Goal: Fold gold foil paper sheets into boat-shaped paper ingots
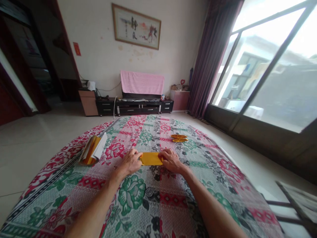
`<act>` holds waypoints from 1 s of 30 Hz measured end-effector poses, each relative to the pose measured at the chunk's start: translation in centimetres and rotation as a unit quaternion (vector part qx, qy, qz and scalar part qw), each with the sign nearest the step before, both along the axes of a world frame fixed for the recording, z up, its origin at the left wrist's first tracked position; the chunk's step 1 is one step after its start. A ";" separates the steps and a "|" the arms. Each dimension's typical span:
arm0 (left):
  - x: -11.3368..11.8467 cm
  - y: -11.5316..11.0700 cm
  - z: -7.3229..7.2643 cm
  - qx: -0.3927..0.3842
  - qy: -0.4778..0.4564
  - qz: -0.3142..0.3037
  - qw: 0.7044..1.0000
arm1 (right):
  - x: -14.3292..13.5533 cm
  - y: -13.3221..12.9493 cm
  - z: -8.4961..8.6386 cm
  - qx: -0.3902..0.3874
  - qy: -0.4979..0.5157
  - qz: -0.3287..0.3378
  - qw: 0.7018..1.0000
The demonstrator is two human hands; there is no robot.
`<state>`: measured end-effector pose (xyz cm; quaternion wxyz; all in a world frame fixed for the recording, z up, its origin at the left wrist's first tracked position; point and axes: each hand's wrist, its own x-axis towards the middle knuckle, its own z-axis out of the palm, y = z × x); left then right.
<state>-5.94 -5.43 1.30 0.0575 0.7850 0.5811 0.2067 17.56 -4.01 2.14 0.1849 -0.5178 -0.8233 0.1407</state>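
Note:
A strip of golden-yellow paper point(150, 158) stretches flat between my two hands, low over the middle of the patterned cloth. My left hand point(131, 161) pinches its left end, fingers closed. At the right end my right hand point(170, 160) grips the paper with curled fingers, which hide that edge. Beyond my right hand lie two folded gold paper pieces point(179, 138), boat-like in shape, side by side. To the left rests a curled stack of gold and white paper sheets point(92, 150).
A floral cloth in red, green and grey point(131, 195) covers the round surface. Past its far edge stand a low black cabinet point(138, 108) and a screen under a pink cloth point(142, 82). A wooden-looking stool or rack point(297, 201) sits at the lower right.

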 end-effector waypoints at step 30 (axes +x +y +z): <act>1.4 -1.3 0.3 0.034 0.035 0.043 0.998 | -0.9 -1.2 -0.5 0.081 -0.009 -0.031 0.996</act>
